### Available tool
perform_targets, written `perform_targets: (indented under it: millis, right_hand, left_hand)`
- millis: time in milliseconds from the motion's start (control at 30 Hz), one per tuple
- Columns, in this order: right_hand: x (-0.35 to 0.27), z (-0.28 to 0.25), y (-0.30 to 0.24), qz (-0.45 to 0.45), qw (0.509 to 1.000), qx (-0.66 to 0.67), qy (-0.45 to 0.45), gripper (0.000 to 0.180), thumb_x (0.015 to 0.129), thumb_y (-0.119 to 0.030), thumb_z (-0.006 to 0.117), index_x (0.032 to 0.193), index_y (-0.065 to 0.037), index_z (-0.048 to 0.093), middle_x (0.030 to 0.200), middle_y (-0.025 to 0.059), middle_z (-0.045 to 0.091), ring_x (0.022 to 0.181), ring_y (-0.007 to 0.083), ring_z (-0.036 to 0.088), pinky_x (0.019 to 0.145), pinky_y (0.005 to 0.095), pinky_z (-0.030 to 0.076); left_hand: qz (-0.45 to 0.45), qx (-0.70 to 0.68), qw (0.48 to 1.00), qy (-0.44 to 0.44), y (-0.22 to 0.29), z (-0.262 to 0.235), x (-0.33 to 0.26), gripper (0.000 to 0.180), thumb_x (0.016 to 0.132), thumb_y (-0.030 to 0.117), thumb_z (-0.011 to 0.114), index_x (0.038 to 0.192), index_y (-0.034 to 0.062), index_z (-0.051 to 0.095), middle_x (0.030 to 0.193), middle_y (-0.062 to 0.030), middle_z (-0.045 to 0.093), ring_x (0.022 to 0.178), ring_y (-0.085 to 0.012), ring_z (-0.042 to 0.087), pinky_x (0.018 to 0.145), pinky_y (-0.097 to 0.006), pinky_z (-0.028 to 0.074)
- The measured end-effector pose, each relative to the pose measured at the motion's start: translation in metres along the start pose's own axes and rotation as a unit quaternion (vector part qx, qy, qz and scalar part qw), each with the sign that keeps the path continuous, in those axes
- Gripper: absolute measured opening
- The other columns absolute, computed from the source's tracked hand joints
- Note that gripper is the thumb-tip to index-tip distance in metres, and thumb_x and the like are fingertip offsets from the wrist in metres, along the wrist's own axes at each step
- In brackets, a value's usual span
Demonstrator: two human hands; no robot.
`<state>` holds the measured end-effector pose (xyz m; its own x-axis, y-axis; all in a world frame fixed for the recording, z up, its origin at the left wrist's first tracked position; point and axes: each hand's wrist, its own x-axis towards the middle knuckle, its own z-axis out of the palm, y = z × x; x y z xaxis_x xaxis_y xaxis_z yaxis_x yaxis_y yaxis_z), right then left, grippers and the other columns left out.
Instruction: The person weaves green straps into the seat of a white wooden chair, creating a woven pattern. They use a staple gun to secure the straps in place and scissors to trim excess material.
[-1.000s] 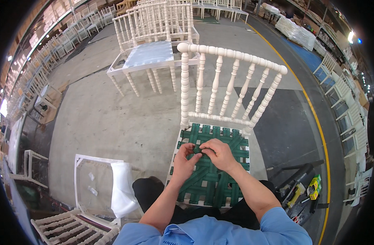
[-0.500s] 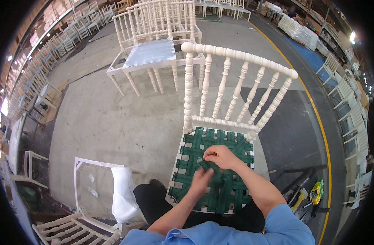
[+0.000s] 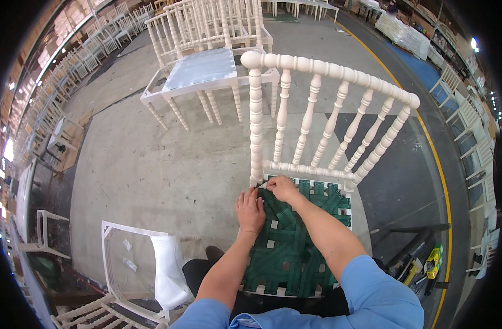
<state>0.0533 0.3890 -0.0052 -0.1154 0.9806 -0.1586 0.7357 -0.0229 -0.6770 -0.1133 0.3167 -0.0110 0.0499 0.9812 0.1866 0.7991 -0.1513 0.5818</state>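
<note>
Green webbing point(image 3: 295, 241) woven across white chair point(image 3: 317, 109) seat, 6 o'clock. Left hand point(image 3: 250, 211) flat, open, pressing weave. Right hand point(image 3: 284, 188) pinching strap at back rail. Webbing probably soft, taut; grip strap ends.

Far behind my white chair point(image 3: 317, 126), wrapped white bundles point(image 3: 402, 33) sit stacked; small white labels point(image 3: 129, 255) stick on the clear sheet left of it.

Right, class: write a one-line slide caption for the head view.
Both hands, left hand and right hand, press green webbing at the white chair seat's back corner.
</note>
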Motion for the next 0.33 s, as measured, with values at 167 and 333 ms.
perform_targets:
  millis: [167,333]
  right_hand:
    - [0.010,0.014,-0.002,0.046,0.998,-0.017,0.048,0.018,0.089,-0.026,0.074,0.099,-0.013,0.083,0.102,0.0150,0.078,0.103,0.0361,0.073,0.093,0.0483,0.056]
    - [0.009,0.007,-0.013,0.120,0.992,-0.003,0.026,0.020,0.089,-0.028,0.076,0.101,-0.015,0.083,0.112,0.0170,0.077,0.108,0.0365,0.071,0.096,0.0476,0.056]
  left_hand:
    - [0.050,0.064,0.996,-0.021,0.000,0.011,-0.004,0.042,0.108,0.033,0.054,0.146,0.0201,0.063,0.159,0.0012,0.055,0.151,-0.0405,0.041,0.124,-0.063,0.024]
    - [0.002,0.089,0.989,-0.119,0.007,0.008,0.001,0.044,0.110,0.042,0.051,0.147,0.0222,0.064,0.162,0.0041,0.052,0.156,-0.0400,0.035,0.126,-0.064,0.020]
